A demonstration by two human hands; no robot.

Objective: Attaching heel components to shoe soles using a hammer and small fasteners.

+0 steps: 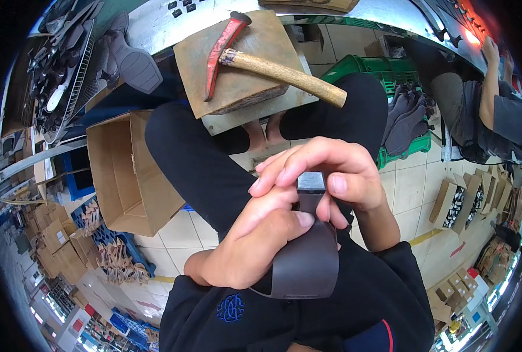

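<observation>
Both my hands hold a dark grey shoe sole with a block heel [309,258] close to my chest. My left hand [255,240] grips its side, thumb pressed on the narrow waist. My right hand [325,170] curls over the square heel tip [311,182], fingers across the top and thumb on its right side. My black-clad legs lie below the hands in view.
A wooden block [237,58] in front of my knees carries a red-headed hammer [261,58] with a wooden handle. An open cardboard box [129,176] stands at left, a green crate [390,76] of grey pieces at right. Another person [484,105] sits at far right. Racks of soles [67,64] are upper left.
</observation>
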